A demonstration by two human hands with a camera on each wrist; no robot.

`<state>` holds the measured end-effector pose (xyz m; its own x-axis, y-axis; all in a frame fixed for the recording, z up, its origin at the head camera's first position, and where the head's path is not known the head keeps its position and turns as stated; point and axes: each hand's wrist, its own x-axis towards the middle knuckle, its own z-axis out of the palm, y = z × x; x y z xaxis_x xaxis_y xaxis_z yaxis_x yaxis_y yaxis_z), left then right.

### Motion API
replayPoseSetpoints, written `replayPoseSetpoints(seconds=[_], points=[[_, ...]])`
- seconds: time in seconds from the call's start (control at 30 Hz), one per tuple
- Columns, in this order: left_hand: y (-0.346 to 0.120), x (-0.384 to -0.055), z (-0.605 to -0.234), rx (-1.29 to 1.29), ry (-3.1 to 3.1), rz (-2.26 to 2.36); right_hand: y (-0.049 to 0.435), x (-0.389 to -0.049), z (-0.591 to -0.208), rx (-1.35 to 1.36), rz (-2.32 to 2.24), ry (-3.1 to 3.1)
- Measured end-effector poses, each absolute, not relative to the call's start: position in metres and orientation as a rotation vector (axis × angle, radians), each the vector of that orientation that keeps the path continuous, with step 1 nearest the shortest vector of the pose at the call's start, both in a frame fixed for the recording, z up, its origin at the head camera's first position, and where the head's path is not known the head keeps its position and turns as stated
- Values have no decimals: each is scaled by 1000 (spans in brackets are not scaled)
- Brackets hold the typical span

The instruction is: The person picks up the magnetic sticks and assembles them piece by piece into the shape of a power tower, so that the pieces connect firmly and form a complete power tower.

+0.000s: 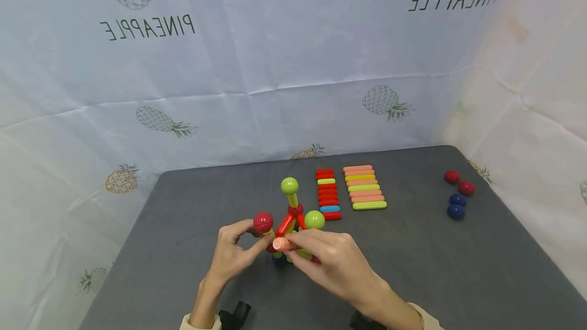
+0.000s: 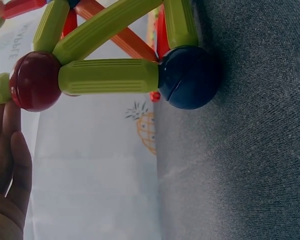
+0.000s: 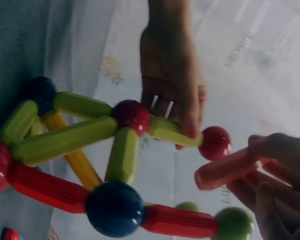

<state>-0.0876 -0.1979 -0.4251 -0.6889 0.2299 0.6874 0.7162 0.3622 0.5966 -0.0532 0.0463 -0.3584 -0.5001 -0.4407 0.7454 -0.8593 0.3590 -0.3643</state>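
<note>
Two-handed work on a ball-and-stick frame [image 1: 285, 225], which stands toward the near middle of the grey table [image 1: 183, 248], with points of likely failure. The left hand [image 1: 236, 248], on the frame's left side, pinches a green stick [image 3: 172, 132] between an outer red ball [image 3: 215, 143] and an inner red ball [image 3: 131, 117]. The right hand [image 1: 332, 261], on the near right, grasps an orange stick [image 3: 230, 170] between thumb and fingers. One end of this stick is free and lies close to the outer red ball; whether the two touch cannot be told.

The chief risk, as judged here, is a crooked approach: a sideways nudge from the orange stick could knock the outer red ball from its post. Too firm a pinch by the left hand could twist the green stick loose at the inner red ball. A downward push might spread the lower joints, such as that at the blue ball [image 2: 190, 77] resting on the table. The right hand also works just beside the green ball [image 1: 314, 219] on the frame's right; a brushing knuckle could dislodge it. The far, upright green ball [image 1: 289, 186] sits high, so any jolt below would probably sway it most.
</note>
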Motion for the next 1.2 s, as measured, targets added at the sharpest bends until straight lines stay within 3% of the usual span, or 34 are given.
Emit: replayPoseSetpoints(seconds=[0.63, 1.2], points=[[-197, -87, -426, -794, -2156, -1268, 29, -57, -382, 924, 663, -2285], [-197, -87, -425, -868, -2121, -1258, 20, -50, -380, 799, 654, -2404]])
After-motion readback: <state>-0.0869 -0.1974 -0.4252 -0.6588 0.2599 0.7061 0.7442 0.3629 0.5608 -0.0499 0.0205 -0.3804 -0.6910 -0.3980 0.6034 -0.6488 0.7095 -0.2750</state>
